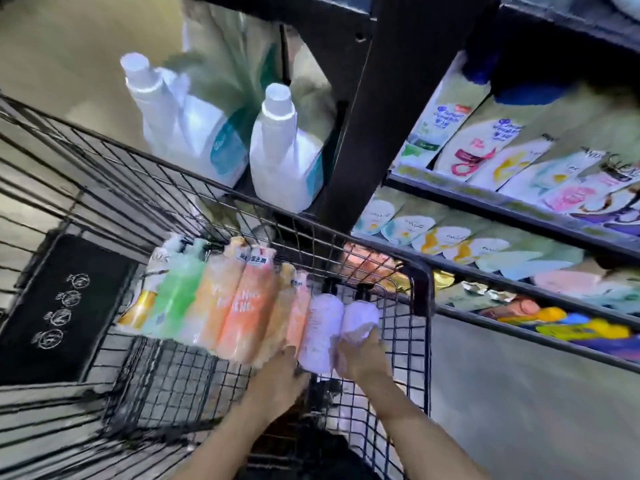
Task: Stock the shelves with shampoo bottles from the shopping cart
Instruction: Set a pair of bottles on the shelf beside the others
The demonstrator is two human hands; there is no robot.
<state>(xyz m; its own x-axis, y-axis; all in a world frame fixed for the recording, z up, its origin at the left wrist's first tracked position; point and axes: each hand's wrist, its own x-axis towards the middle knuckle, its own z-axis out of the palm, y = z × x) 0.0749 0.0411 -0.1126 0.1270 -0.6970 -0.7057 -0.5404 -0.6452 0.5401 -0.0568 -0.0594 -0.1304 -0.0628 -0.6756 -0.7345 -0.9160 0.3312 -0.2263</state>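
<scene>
A black wire shopping cart (420,282) holds a row of lying bottles: a gold one, a green one (176,292), several orange ones (242,306) and two pale lilac ones with black pumps. My left hand (277,372) grips the bottom of the left lilac bottle (320,327). My right hand (363,355) grips the bottom of the right lilac bottle (358,318). Both bottles still lie in the cart's right corner. Black shelves (502,206) with shampoo bottles stand to the right.
Two large white detergent jugs (284,154) stand beyond the cart's far rim. A thick black shelf post (381,98) rises between them and the stocked shelves. A black sign (65,306) with white marks leans at the cart's left. Colourful packs (568,327) fill the lowest shelf.
</scene>
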